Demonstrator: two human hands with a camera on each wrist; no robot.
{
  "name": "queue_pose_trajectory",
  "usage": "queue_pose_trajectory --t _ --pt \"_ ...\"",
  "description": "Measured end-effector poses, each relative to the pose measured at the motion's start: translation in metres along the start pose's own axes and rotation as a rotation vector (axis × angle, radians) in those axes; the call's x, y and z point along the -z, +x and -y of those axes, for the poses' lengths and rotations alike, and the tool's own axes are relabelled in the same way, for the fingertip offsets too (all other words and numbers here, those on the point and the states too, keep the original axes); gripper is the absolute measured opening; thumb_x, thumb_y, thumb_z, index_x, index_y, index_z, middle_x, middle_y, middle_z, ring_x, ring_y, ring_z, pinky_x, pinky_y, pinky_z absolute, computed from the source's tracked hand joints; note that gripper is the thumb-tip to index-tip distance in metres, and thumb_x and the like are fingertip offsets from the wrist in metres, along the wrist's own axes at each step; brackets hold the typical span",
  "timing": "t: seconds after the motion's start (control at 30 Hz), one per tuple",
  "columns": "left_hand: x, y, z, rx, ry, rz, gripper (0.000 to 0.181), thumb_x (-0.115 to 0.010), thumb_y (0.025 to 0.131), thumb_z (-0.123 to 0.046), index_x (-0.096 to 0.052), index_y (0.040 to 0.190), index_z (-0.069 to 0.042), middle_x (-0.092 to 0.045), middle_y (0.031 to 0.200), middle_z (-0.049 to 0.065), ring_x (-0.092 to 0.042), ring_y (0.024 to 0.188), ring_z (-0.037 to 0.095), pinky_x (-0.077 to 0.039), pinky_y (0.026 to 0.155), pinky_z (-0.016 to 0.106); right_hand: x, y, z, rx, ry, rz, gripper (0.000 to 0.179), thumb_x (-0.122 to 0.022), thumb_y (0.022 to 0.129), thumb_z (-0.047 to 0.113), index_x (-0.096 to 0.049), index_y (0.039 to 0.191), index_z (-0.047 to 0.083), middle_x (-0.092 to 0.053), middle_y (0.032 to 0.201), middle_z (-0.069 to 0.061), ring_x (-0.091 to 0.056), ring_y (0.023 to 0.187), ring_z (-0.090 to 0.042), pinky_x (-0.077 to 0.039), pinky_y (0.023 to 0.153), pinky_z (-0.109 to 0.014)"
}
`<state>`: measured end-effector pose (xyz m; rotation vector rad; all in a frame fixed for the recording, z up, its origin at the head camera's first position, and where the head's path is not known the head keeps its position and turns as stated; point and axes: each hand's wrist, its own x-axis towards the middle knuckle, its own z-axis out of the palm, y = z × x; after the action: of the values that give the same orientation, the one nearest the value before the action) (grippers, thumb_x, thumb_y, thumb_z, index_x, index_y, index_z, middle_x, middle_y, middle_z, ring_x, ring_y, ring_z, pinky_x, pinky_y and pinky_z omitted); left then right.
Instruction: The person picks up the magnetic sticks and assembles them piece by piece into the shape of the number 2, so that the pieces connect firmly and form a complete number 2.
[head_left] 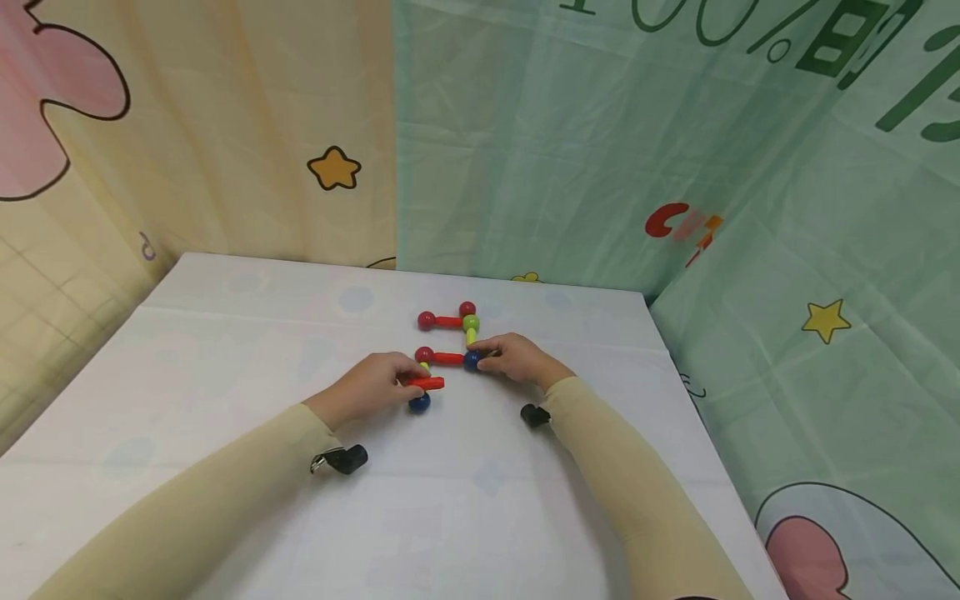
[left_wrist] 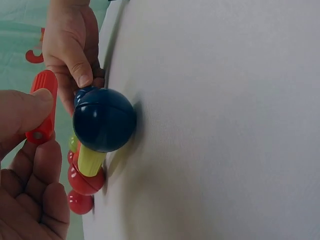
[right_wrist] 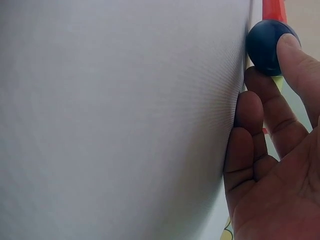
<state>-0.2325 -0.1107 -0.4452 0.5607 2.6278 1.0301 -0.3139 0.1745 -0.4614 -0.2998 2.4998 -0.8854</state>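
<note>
A loose red rod (left_wrist: 44, 107) is pinched between the thumb and fingers of my left hand (head_left: 371, 382), raised above the table. Just past it, a blue ball (left_wrist: 104, 120) forms the near end of a ball-and-rod figure lying on the table. My right hand (head_left: 517, 360) pinches another blue ball (right_wrist: 264, 45) at the figure's right side, thumb on top and a finger beneath. A red rod (head_left: 448, 359) joins that ball to a red ball (head_left: 424, 356). Farther back, a green ball (head_left: 470, 323) connects a yellow rod (head_left: 471, 337) and a red rod (head_left: 450, 322).
The figure stands on a white-covered table (head_left: 435, 517), toward its far edge. Two more red balls, one at left (head_left: 426, 321) and one at back (head_left: 467, 309), end its far part. Printed curtains (head_left: 525, 150) hang behind and beside the table.
</note>
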Motion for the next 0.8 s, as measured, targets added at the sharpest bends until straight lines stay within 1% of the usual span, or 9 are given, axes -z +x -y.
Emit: queue_pose_trajectory --t 0.17,0.3,0.47,0.57,0.73,0.8 --pt "-0.007 0.003 -0.008 0.004 0.02 0.0 0.028 -0.079 0.096 -0.024 -0.079 0.123 -0.02 -0.073 0.107 -0.001 -0.06 0.099 0.019 -0.053 0.081 0.029 0.0 -0.001 0.0 -0.003 -0.004 -0.007 0.04 -0.072 0.101 0.024 -0.069 0.141 0.03 -0.064 0.144 -0.006 -0.055 0.131 -0.027 -0.048 0.115 -0.046" --pt "-0.011 0.003 -0.013 -0.029 0.047 -0.002 0.026 -0.079 0.095 -0.022 -0.079 0.122 -0.019 -0.072 0.103 -0.004 -0.06 0.093 0.017 -0.053 0.078 0.029 -0.001 0.0 -0.002 0.017 -0.014 -0.008 0.04 -0.072 0.101 0.024 -0.07 0.14 0.029 -0.066 0.142 -0.006 -0.057 0.125 -0.026 -0.05 0.112 -0.044" --pt "-0.017 0.003 -0.015 -0.046 0.057 0.004 0.024 -0.079 0.096 -0.023 -0.079 0.12 -0.022 -0.072 0.105 -0.009 -0.058 0.091 0.015 -0.051 0.079 0.03 -0.001 0.0 -0.003 0.038 -0.017 -0.012 0.04 -0.073 0.101 0.024 -0.07 0.14 0.029 -0.066 0.141 -0.006 -0.057 0.12 -0.025 -0.051 0.108 -0.043" --pt "-0.019 0.004 -0.016 -0.056 0.061 0.01 0.023 -0.079 0.096 -0.023 -0.079 0.119 -0.023 -0.073 0.106 -0.01 -0.059 0.093 0.015 -0.052 0.084 0.033 -0.001 0.001 -0.003 0.045 -0.015 -0.013 0.04 -0.073 0.101 0.024 -0.07 0.14 0.028 -0.066 0.142 -0.007 -0.056 0.121 -0.025 -0.051 0.109 -0.043" --pt "-0.022 0.006 -0.016 -0.076 0.091 0.021 0.023 -0.078 0.096 -0.023 -0.08 0.119 -0.022 -0.074 0.109 -0.011 -0.063 0.104 0.014 -0.054 0.097 0.039 0.0 0.002 -0.005 0.047 -0.017 -0.01 0.04 -0.073 0.101 0.024 -0.07 0.14 0.029 -0.066 0.142 -0.006 -0.056 0.124 -0.025 -0.05 0.11 -0.043" --pt "-0.024 0.007 -0.015 -0.086 0.102 0.027 0.022 -0.078 0.096 -0.023 -0.08 0.118 -0.022 -0.075 0.109 -0.012 -0.064 0.105 0.013 -0.054 0.099 0.04 0.0 0.002 -0.005 0.048 -0.018 -0.011 0.04 -0.073 0.101 0.024 -0.07 0.14 0.03 -0.066 0.141 -0.006 -0.056 0.124 -0.025 -0.05 0.109 -0.042"
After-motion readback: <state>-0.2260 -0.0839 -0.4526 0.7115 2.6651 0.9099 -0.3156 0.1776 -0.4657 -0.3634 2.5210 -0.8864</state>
